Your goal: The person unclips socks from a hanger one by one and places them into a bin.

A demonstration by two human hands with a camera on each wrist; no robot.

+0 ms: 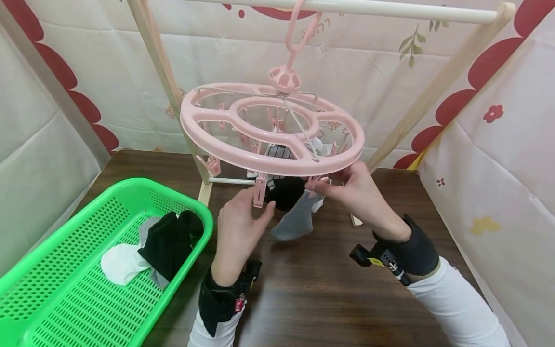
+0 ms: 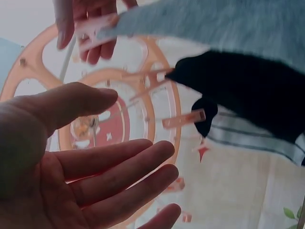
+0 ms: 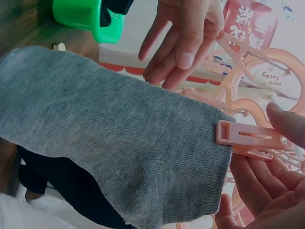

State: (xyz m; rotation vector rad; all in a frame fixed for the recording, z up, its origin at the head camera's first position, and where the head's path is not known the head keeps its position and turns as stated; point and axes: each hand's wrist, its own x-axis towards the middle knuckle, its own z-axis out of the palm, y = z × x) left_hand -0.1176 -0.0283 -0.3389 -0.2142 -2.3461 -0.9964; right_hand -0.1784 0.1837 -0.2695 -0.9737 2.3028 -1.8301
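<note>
A grey sock (image 3: 124, 129) hangs from a pink clothespin (image 3: 250, 136) on the near right rim of the round pink drying hanger (image 1: 208, 144). My right hand (image 1: 362, 193) is at that clothespin; in the right wrist view its fingers lie under the clip and its thumb (image 3: 288, 124) stands a little apart above it. My left hand (image 1: 243, 221) is beside a bare clothespin (image 1: 259, 190) at the front rim. In the left wrist view its thumb and fingers are spread, holding nothing. Behind the grey sock hang a black sock (image 2: 238, 90) and a striped sock (image 2: 252, 136).
The hanger hooks over a white rod (image 1: 390, 9) on a wooden frame (image 1: 438, 91). At the left, a green basket (image 1: 201, 212) contains black, white and grey socks (image 1: 166, 246). More clothespins (image 1: 212, 165) dangle around the hanger. Brown tabletop (image 1: 299, 289) lies beneath.
</note>
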